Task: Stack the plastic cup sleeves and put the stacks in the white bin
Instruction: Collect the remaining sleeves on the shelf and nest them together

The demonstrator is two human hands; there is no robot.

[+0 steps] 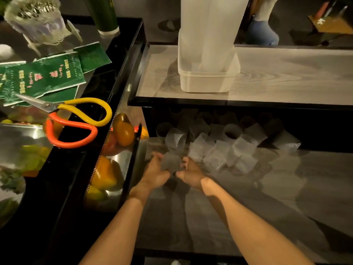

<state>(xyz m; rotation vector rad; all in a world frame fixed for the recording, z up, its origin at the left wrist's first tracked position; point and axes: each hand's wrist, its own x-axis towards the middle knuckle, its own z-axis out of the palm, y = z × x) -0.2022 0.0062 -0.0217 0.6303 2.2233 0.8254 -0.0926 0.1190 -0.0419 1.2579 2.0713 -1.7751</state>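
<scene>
Hands low over the left part of the lower shelf (286, 188), close together, thumbs nearly touching. Left hand (155, 172) curled round the left side of one ribbed, see-through sleeve (172, 162); right hand (191, 174) curled round its right side. Fingers of both clamped on that sleeve, with the finer lay of each finger lost in blur. Held sleeve near the shelf's left edge; resting on the wood or lifted off it, impossible to tell.

Just behind it, a second sleeve (175, 138) tipped on its side. Further back and to the right, loose sleeves (225, 150) heaped along the rear edge of the same shelf, some upright, some lying over, many touching, the rearmost in deep shadow.

One level up, on the upper shelf (286, 73), white bin (206, 84) near the front edge toward the left corner, well apart from the hands. Inside the bin, tall stacks (206, 35) of nested sleeves, upright, tops cut off by the frame.

To the left, black counter (63, 169). Near its right edge, scissors (61, 108) with one yellow and one orange handle, blades pointing left onto green packets (44, 77). Beside the lower shelf's left edge, steel tray (112, 194) with peppers (124, 131), yellow, orange and red.
</scene>
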